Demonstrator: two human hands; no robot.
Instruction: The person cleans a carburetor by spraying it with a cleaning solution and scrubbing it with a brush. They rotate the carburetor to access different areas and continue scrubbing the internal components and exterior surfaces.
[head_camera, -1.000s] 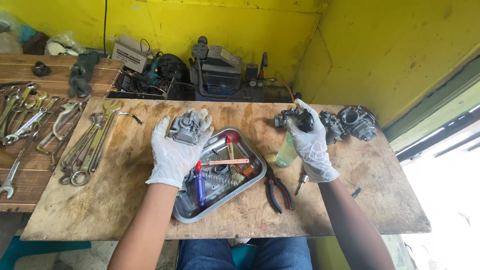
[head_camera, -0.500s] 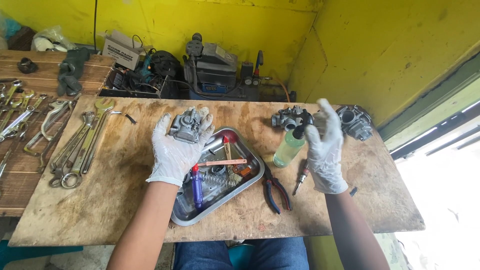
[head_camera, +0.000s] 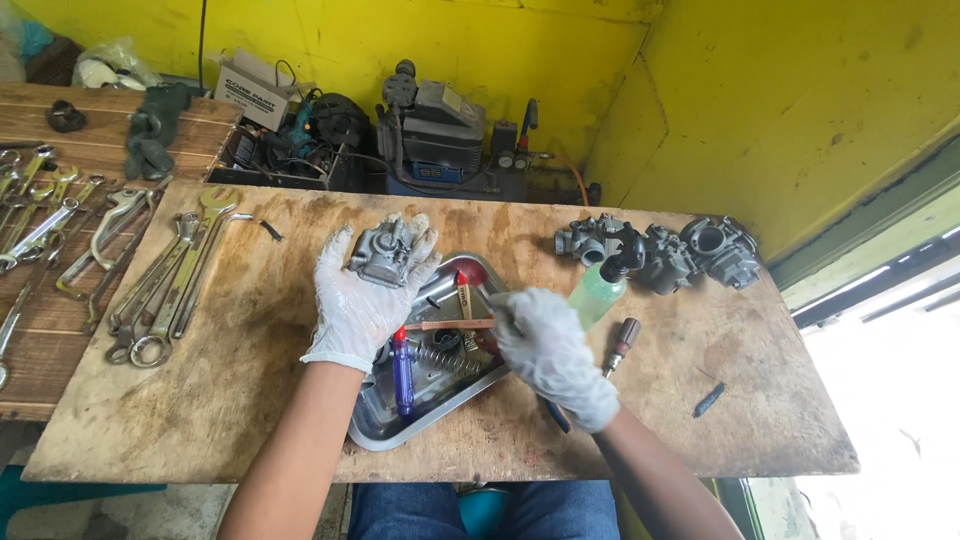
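Head view: the right hand (head_camera: 552, 352) has been moved from the carburetor pile (head_camera: 655, 252) down to the metal tray (head_camera: 372, 432), fingers closed on a thin brown tool (head_camera: 450, 324). 1 carburetor (head_camera: 382, 257) is kept cupped in the left hand (head_camera: 362, 300).

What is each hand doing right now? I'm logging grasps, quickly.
Left hand: closed on a small grey metal carburettor, held palm-up.
Right hand: fingers on a thin orange-brown tool over the metal tray; grip cannot be told.
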